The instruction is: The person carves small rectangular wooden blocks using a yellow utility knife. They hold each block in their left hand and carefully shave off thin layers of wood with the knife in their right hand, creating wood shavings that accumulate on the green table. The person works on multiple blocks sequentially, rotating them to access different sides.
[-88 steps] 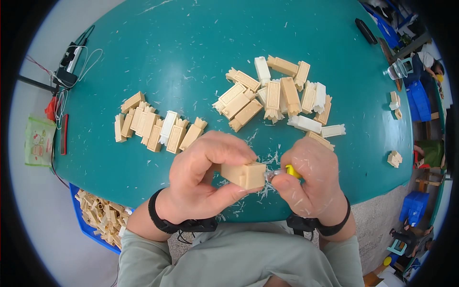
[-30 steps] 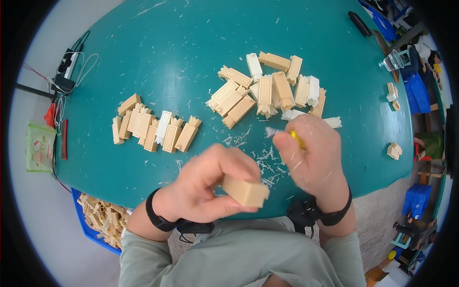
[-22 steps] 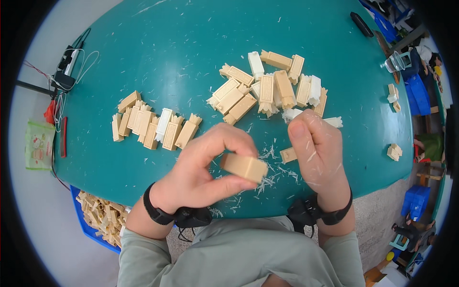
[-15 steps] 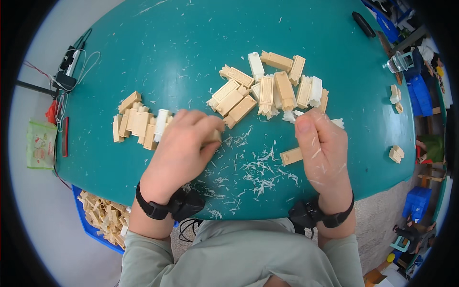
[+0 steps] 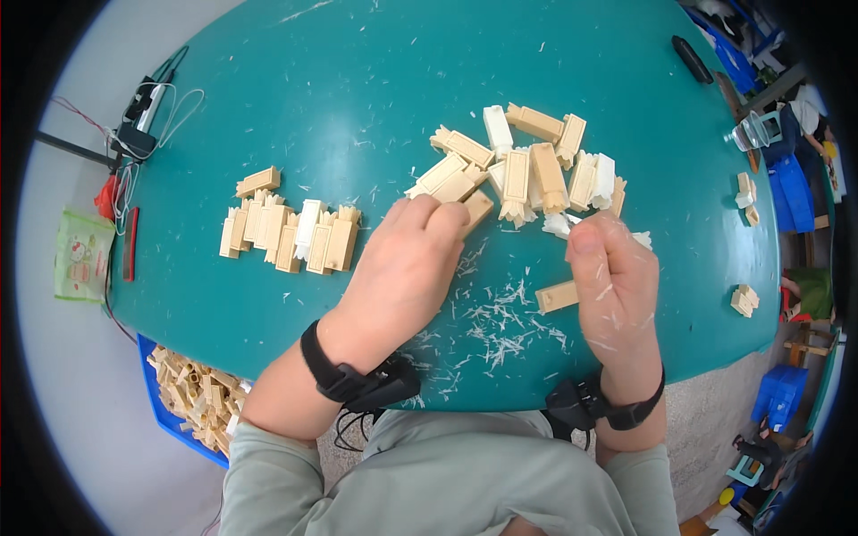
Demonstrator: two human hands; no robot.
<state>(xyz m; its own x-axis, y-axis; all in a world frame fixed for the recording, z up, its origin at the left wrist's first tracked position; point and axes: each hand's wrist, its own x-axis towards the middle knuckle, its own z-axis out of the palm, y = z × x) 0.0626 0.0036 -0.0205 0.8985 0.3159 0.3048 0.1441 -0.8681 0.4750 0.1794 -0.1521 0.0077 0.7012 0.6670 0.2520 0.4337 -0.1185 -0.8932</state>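
Green pouch [image 5: 82,254] lies far left off the surface [image 5: 295,80]; row of blocks [image 5: 290,234] stands left of centre; left hand [image 5: 404,268] rests palm-down, fingertips touching the near edge of the block pile [image 5: 523,170], grip state cannot be told; shavings [image 5: 505,322] lie between the hands; single block [image 5: 557,297] lies just left of the right hand [image 5: 617,286], whose grip is closed, contents hidden.

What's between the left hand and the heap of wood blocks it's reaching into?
Nothing visible. The left hand lies on the teal table with its fingertips already at the near edge of the heap of wood blocks; contact itself is hidden. Only shavings lie around. The right hand is apart, beside one loose block.
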